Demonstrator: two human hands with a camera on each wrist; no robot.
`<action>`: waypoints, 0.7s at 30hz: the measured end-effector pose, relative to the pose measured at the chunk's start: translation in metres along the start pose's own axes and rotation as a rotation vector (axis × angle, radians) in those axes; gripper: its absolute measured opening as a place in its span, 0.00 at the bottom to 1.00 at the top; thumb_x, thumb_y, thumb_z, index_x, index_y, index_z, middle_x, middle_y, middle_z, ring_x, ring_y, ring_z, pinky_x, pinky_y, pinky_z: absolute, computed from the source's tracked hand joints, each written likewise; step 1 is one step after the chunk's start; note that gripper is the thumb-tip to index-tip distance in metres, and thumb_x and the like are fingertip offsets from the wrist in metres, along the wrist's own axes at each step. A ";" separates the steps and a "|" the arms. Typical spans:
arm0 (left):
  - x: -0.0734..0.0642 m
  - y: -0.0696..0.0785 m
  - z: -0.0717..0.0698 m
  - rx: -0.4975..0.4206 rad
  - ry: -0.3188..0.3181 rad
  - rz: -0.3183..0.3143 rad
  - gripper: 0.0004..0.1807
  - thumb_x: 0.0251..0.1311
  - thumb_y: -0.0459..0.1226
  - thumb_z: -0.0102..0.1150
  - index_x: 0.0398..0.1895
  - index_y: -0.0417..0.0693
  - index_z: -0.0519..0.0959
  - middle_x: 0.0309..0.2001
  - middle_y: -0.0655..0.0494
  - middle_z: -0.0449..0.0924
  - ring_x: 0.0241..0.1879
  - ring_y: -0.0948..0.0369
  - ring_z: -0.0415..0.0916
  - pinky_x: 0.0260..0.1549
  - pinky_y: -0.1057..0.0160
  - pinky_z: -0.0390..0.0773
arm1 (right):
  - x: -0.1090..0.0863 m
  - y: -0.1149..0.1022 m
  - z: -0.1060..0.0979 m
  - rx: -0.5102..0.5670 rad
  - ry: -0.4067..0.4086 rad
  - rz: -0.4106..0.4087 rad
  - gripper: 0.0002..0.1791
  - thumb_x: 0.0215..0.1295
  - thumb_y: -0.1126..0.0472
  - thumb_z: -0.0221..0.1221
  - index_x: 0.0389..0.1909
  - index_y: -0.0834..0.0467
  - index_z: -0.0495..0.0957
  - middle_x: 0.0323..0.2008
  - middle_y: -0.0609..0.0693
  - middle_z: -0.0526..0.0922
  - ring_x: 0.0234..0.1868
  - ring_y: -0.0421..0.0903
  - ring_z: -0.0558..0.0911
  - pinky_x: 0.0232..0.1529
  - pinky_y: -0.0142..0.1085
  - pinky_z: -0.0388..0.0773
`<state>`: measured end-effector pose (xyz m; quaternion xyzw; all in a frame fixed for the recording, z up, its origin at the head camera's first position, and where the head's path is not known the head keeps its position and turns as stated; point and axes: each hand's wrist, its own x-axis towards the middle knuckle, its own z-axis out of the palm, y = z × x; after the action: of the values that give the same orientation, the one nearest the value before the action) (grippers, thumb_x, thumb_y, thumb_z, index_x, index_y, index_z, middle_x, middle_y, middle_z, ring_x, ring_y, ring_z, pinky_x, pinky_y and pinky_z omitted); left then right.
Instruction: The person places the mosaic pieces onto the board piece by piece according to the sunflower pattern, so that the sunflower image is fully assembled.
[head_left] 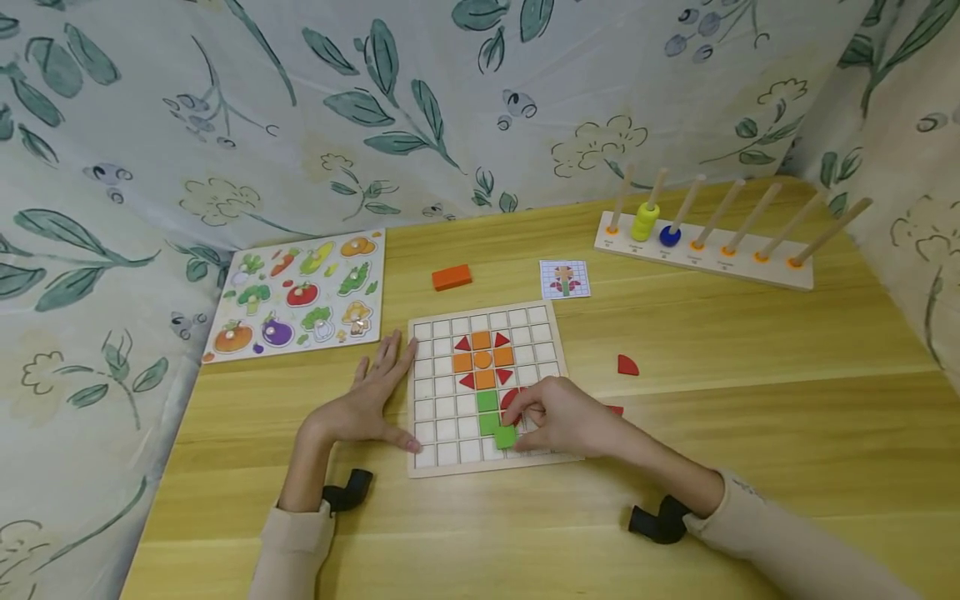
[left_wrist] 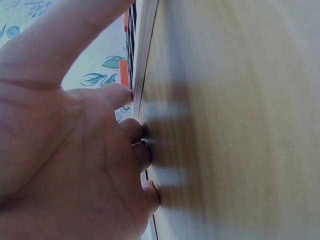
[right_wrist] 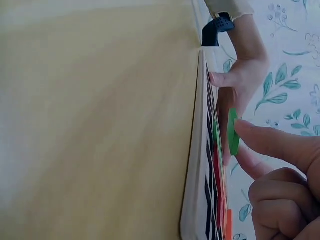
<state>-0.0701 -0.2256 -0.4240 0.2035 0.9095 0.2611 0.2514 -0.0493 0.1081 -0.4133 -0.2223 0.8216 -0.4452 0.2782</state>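
Note:
A wooden grid board (head_left: 442,473) lies on the table, with orange squares, an orange circle (head_left: 483,359), red triangles (head_left: 502,340) and green squares (head_left: 487,401) set in its cells. My right hand (head_left: 558,417) pinches a green square tile (head_left: 506,437) between thumb and forefinger, just over the lower part of the board. In the right wrist view that green tile (right_wrist: 233,132) stands clear of the board's surface. A red piece (head_left: 512,403) shows partly beneath my right fingers. My left hand (head_left: 366,400) rests spread at the board's left edge, its fingertips on the table and thumb touching the frame.
A vegetable puzzle board (head_left: 300,292) lies at the left. Behind the grid are an orange block (head_left: 452,277) and a pattern card (head_left: 565,279). A peg stand (head_left: 705,250) with yellow and blue rings is at the back right. A red quarter-round piece (head_left: 627,365) lies right of the board.

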 end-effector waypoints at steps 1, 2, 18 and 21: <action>0.000 0.000 0.000 0.000 -0.001 -0.003 0.80 0.41 0.57 0.83 0.85 0.50 0.30 0.83 0.43 0.13 0.82 0.44 0.11 0.78 0.31 0.24 | 0.002 -0.001 0.004 -0.009 0.000 -0.016 0.11 0.53 0.65 0.77 0.37 0.55 0.89 0.15 0.41 0.67 0.18 0.38 0.59 0.22 0.27 0.56; 0.000 0.000 0.000 -0.001 -0.001 -0.002 0.80 0.41 0.57 0.83 0.85 0.50 0.30 0.82 0.42 0.13 0.82 0.44 0.11 0.78 0.31 0.24 | 0.003 -0.002 0.008 -0.019 0.004 -0.025 0.11 0.53 0.65 0.78 0.37 0.56 0.90 0.15 0.42 0.69 0.18 0.38 0.60 0.22 0.27 0.57; 0.001 0.000 0.000 -0.010 -0.001 -0.003 0.80 0.42 0.55 0.83 0.85 0.50 0.29 0.82 0.42 0.12 0.82 0.44 0.11 0.78 0.31 0.23 | 0.006 -0.002 0.020 -0.026 0.010 -0.076 0.12 0.52 0.65 0.78 0.39 0.54 0.92 0.13 0.41 0.60 0.19 0.36 0.59 0.25 0.28 0.59; 0.001 0.000 0.000 -0.014 0.001 -0.003 0.80 0.42 0.55 0.83 0.85 0.50 0.30 0.82 0.42 0.13 0.82 0.44 0.11 0.77 0.31 0.23 | 0.008 -0.001 0.020 -0.022 0.001 -0.084 0.11 0.53 0.65 0.77 0.39 0.54 0.92 0.12 0.41 0.59 0.18 0.36 0.59 0.26 0.28 0.59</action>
<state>-0.0708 -0.2249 -0.4243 0.2004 0.9081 0.2672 0.2526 -0.0420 0.0905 -0.4240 -0.2595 0.8165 -0.4475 0.2563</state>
